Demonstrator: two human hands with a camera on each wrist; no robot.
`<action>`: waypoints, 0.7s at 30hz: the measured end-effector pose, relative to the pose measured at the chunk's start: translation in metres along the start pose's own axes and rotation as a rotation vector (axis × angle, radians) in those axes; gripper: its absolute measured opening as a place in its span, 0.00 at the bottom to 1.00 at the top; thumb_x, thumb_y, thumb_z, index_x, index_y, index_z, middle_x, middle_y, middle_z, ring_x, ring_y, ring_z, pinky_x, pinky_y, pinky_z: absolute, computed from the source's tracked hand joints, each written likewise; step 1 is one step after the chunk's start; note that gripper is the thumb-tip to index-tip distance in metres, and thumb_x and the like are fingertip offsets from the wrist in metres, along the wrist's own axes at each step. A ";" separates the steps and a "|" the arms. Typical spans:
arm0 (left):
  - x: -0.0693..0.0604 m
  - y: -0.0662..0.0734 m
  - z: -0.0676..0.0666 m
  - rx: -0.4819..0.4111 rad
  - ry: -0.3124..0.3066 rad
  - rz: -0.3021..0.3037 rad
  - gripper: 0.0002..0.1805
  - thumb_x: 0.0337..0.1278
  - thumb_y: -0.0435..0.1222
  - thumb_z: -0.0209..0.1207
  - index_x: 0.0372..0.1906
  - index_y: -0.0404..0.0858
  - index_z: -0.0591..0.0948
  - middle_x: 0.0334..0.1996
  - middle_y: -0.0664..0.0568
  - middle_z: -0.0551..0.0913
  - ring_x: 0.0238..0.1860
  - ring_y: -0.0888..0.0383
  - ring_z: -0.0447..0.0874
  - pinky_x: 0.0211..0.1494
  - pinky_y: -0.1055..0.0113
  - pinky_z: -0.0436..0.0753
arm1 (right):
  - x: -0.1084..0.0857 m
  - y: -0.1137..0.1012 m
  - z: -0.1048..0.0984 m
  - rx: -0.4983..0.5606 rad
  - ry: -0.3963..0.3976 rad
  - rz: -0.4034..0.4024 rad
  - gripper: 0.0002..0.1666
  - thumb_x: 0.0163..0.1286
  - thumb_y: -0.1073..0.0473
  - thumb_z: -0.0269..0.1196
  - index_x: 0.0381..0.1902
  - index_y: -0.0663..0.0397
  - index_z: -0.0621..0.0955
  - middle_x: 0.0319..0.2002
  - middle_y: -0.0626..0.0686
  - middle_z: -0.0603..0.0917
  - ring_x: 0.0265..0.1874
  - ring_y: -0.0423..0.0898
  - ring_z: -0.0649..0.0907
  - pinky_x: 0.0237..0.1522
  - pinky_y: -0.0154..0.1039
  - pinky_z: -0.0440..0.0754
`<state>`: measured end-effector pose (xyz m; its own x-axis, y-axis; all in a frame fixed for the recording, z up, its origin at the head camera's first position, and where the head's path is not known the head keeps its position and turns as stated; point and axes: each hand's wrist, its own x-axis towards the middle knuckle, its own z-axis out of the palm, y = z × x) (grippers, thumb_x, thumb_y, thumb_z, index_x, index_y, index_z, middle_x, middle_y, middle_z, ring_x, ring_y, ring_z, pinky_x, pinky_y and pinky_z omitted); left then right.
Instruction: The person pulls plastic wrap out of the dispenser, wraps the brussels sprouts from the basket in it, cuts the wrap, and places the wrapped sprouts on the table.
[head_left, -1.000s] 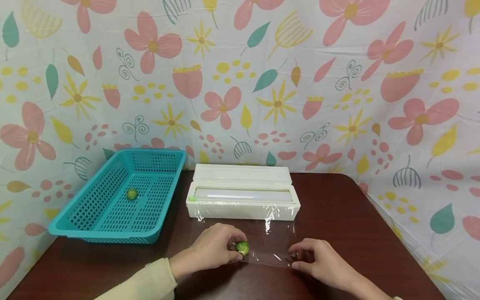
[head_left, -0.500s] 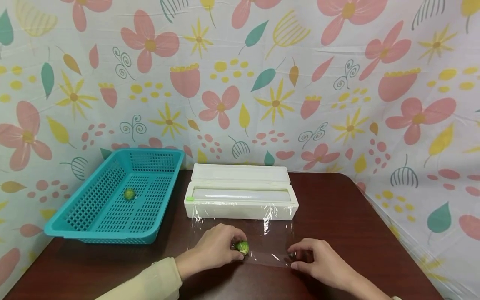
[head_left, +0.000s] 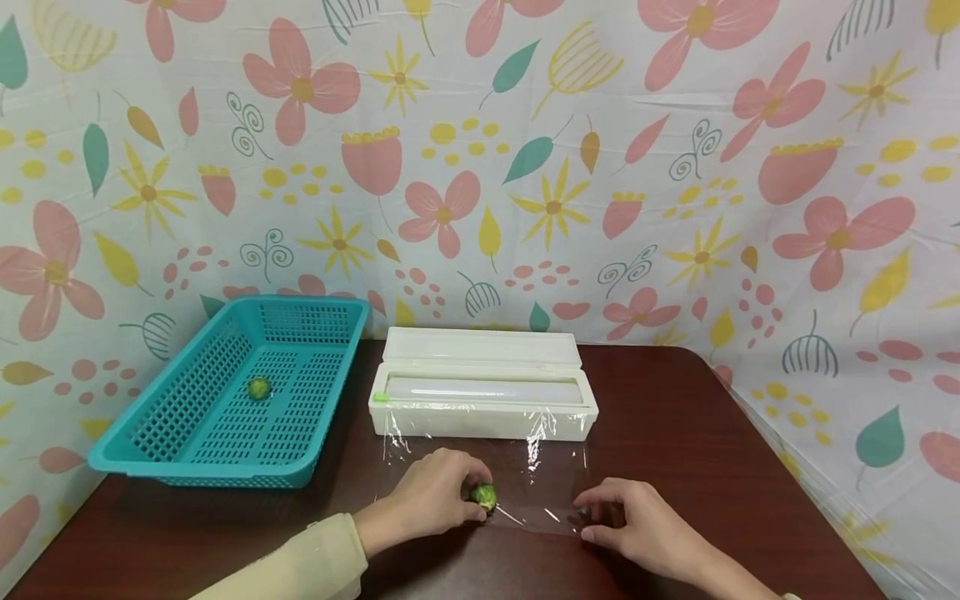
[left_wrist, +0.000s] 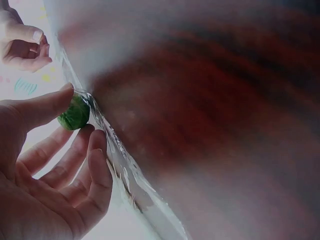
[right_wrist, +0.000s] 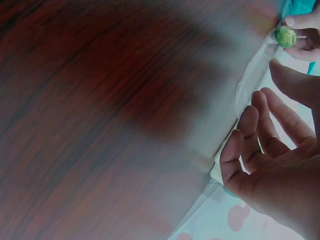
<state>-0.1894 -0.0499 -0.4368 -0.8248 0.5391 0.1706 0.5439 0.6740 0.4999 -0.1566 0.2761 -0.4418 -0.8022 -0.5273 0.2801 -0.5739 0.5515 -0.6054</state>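
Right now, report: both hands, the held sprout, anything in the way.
Left hand pinching sprout near clear film's front edge. Right hand by film's near right corner, hold unclear. No obstruction seen between hands.

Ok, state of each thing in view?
Box: open
Lid: up
Roll: in box
Film: pulled out over box front
Green tab: at box's left end
Basket: upright
Basket sprout: on basket floor
Held sprout: pinched
Left hand: pinching held sprout
Right hand: fingers bent, by film; grip unclear
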 end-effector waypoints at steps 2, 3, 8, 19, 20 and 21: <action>0.000 -0.001 0.000 -0.001 0.001 0.002 0.17 0.44 0.40 0.83 0.41 0.49 0.91 0.31 0.68 0.83 0.32 0.69 0.79 0.34 0.67 0.79 | 0.000 0.000 0.000 0.000 -0.005 0.006 0.15 0.59 0.63 0.79 0.45 0.51 0.89 0.30 0.35 0.79 0.25 0.32 0.74 0.25 0.32 0.75; 0.000 -0.001 0.000 -0.003 0.000 0.002 0.17 0.44 0.40 0.83 0.42 0.49 0.91 0.31 0.68 0.83 0.33 0.69 0.79 0.34 0.67 0.79 | 0.001 0.000 0.000 -0.001 -0.008 0.009 0.15 0.59 0.63 0.79 0.45 0.51 0.89 0.30 0.35 0.79 0.25 0.32 0.74 0.25 0.32 0.75; 0.000 -0.002 0.000 -0.004 -0.013 -0.006 0.18 0.44 0.41 0.83 0.43 0.50 0.91 0.32 0.68 0.83 0.34 0.70 0.79 0.35 0.67 0.80 | 0.001 0.001 0.000 -0.008 -0.014 0.015 0.15 0.59 0.62 0.79 0.45 0.50 0.89 0.30 0.36 0.79 0.24 0.32 0.74 0.25 0.32 0.75; -0.001 -0.005 -0.003 -0.013 -0.017 -0.019 0.20 0.42 0.42 0.83 0.45 0.50 0.91 0.32 0.67 0.83 0.34 0.68 0.80 0.35 0.66 0.80 | 0.001 0.002 0.000 -0.031 -0.015 -0.005 0.16 0.58 0.62 0.80 0.44 0.51 0.89 0.31 0.38 0.79 0.24 0.31 0.73 0.25 0.31 0.74; -0.001 -0.005 -0.004 -0.013 -0.018 -0.022 0.21 0.42 0.42 0.83 0.46 0.50 0.91 0.33 0.67 0.84 0.35 0.67 0.80 0.36 0.66 0.80 | 0.001 0.002 0.000 -0.032 -0.018 -0.004 0.16 0.58 0.62 0.80 0.44 0.51 0.89 0.31 0.38 0.79 0.24 0.32 0.73 0.25 0.31 0.74; -0.002 -0.006 -0.006 -0.012 -0.016 -0.024 0.22 0.42 0.42 0.83 0.47 0.50 0.91 0.34 0.66 0.84 0.36 0.67 0.81 0.36 0.65 0.81 | 0.001 0.002 0.000 -0.034 -0.020 -0.005 0.16 0.58 0.62 0.80 0.44 0.51 0.89 0.31 0.38 0.79 0.25 0.32 0.73 0.26 0.31 0.74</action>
<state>-0.1919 -0.0584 -0.4351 -0.8349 0.5310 0.1446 0.5221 0.6810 0.5135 -0.1586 0.2766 -0.4428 -0.7959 -0.5427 0.2681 -0.5836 0.5702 -0.5782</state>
